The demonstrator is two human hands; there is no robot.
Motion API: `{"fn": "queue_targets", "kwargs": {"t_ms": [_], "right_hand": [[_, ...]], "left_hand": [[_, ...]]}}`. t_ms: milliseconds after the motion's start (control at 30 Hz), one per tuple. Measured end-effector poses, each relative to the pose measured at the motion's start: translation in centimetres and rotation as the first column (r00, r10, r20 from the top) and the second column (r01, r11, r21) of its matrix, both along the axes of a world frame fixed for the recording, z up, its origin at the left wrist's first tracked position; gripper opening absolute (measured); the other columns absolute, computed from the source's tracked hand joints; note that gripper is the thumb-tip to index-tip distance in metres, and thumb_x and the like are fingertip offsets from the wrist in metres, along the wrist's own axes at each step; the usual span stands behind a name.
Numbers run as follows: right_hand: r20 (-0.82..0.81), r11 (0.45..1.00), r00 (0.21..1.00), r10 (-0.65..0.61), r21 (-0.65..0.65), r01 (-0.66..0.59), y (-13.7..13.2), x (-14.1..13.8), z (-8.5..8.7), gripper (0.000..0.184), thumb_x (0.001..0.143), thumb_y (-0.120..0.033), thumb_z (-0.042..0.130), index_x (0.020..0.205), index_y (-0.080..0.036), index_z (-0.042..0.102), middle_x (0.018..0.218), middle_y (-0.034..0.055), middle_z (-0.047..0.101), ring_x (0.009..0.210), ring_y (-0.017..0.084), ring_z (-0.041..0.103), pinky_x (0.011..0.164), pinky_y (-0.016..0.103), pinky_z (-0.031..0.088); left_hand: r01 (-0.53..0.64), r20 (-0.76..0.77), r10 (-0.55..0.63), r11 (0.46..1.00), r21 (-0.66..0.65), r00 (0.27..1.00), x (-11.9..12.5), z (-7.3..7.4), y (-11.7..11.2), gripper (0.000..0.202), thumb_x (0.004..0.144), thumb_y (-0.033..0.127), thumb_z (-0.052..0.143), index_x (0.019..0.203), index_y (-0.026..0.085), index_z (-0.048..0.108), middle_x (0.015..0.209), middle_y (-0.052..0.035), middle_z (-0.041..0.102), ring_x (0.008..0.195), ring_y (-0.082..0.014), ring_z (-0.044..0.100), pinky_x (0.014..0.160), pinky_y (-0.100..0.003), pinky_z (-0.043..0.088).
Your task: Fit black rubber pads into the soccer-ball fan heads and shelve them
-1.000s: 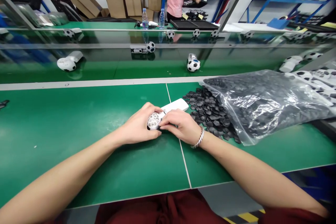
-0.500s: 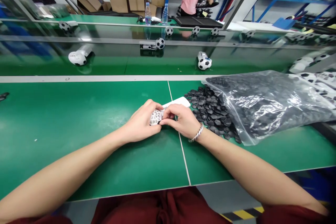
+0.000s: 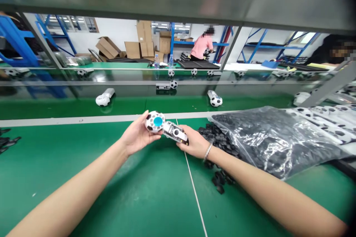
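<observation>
Between my two hands is a white device (image 3: pixel 171 130) with a round football-patterned head and a handle. The head (image 3: pixel 150 123) has a blue disc on it, and the handle's inner parts show. My left hand (image 3: pixel 139 133) is closed around the head from the left. Gripping the far end of the handle is my right hand (image 3: pixel 194 142), with a twisted bracelet on the wrist. Loose black pieces (image 3: pixel 219 140) lie in a heap just beyond my right hand, spilling from a clear plastic bag (image 3: pixel 267 140).
Several similar football-headed devices, such as one at the left (image 3: pixel 103 99) and one at the right (image 3: pixel 215 100), lie on the green conveyor belt beyond the pale rail (image 3: pixel 83 120). Black parts (image 3: pixel 7 141) sit at the far left. A person in pink (image 3: pixel 201 46) stands behind.
The device is raised off the table and turned, now showing a blue disc and inner parts. My right hand has moved from the ball head to the handle. My view has tilted up.
</observation>
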State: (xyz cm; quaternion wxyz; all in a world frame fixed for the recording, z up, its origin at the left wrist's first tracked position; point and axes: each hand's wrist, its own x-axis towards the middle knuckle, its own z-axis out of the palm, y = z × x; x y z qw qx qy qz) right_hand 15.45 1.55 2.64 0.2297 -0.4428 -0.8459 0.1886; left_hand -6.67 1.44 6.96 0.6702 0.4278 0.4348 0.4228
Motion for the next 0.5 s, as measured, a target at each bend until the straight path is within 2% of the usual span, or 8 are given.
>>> {"fn": "queue_targets", "kwargs": {"t_ms": [67, 100, 167, 267, 367, 500], "right_hand": [[-0.044, 0.985, 0.987, -0.154, -0.08, 0.15, 2.3, -0.7, 0.5, 0.042, 0.071, -0.023, 0.059, 0.111, -0.015, 0.048, 0.105, 0.0086, 0.059, 0.092, 0.019, 0.056, 0.079, 0.03, 0.042], [-0.033, 0.967, 0.971, -0.235, -0.115, 0.23, 3.8, -1.1, 0.8, 0.041, 0.072, -0.027, 0.059, 0.109, -0.014, 0.048, 0.103, 0.0092, 0.06, 0.09, 0.02, 0.057, 0.077, 0.031, 0.043], [0.006, 0.92, 0.93, -0.367, -0.143, 0.364, 7.2, -1.7, 1.1, 0.04, 0.075, -0.034, 0.058, 0.106, -0.009, 0.05, 0.099, 0.0123, 0.061, 0.086, 0.022, 0.058, 0.074, 0.032, 0.044], [0.057, 0.842, 0.854, -0.517, -0.149, 0.519, 12.2, -2.4, 1.1, 0.04, 0.079, -0.035, 0.055, 0.105, -0.005, 0.051, 0.099, 0.0143, 0.06, 0.087, 0.022, 0.058, 0.074, 0.034, 0.046], [0.108, 0.767, 0.78, -0.616, -0.144, 0.626, 15.9, -3.2, 0.4, 0.034, 0.085, -0.033, 0.051, 0.11, -0.012, 0.051, 0.107, 0.0091, 0.057, 0.091, 0.018, 0.057, 0.078, 0.036, 0.048], [0.181, 0.685, 0.696, -0.695, -0.128, 0.717, 18.3, -3.9, -0.9, 0.032, 0.086, -0.032, 0.049, 0.114, -0.016, 0.05, 0.115, 0.0075, 0.053, 0.098, 0.019, 0.055, 0.082, 0.04, 0.047]], "left_hand": [[-0.124, -0.182, 0.156, 0.976, 0.177, 0.971, -1.1, -0.4, 2.1, 0.049, 0.081, 0.057, 0.04, 0.105, 0.016, 0.054, 0.108, -0.0119, 0.059, 0.093, -0.0218, 0.06, 0.074, -0.033, 0.052], [-0.197, -0.274, 0.267, 0.946, 0.258, 0.924, -1.9, -1.0, 3.3, 0.052, 0.079, 0.058, 0.044, 0.11, 0.016, 0.051, 0.116, -0.0131, 0.055, 0.102, -0.0235, 0.056, 0.079, -0.034, 0.051], [-0.328, -0.366, 0.451, 0.877, 0.352, 0.814, -3.8, -2.5, 5.7, 0.061, 0.073, 0.054, 0.055, 0.119, 0.016, 0.043, 0.13, -0.0152, 0.043, 0.117, -0.0273, 0.044, 0.09, -0.039, 0.044], [-0.445, -0.478, 0.65, 0.757, 0.479, 0.591, -7.2, -4.9, 8.7, 0.074, 0.062, 0.044, 0.068, 0.122, 0.01, 0.039, 0.133, -0.0199, 0.035, 0.128, -0.0352, 0.024, 0.104, -0.048, 0.022], [-0.471, -0.531, 0.747, 0.664, 0.581, 0.399, -10.0, -6.6, 10.9, 0.079, 0.06, 0.042, 0.068, 0.124, 0.006, 0.037, 0.131, -0.0219, 0.036, 0.129, -0.0371, 0.02, 0.106, -0.047, 0.014], [-0.498, -0.563, 0.791, 0.597, 0.629, 0.238, -11.8, -7.2, 13.2, 0.089, 0.061, 0.045, 0.068, 0.13, 0.004, 0.029, 0.132, -0.0232, 0.033, 0.127, -0.0386, 0.021, 0.104, -0.048, 0.016]]}}
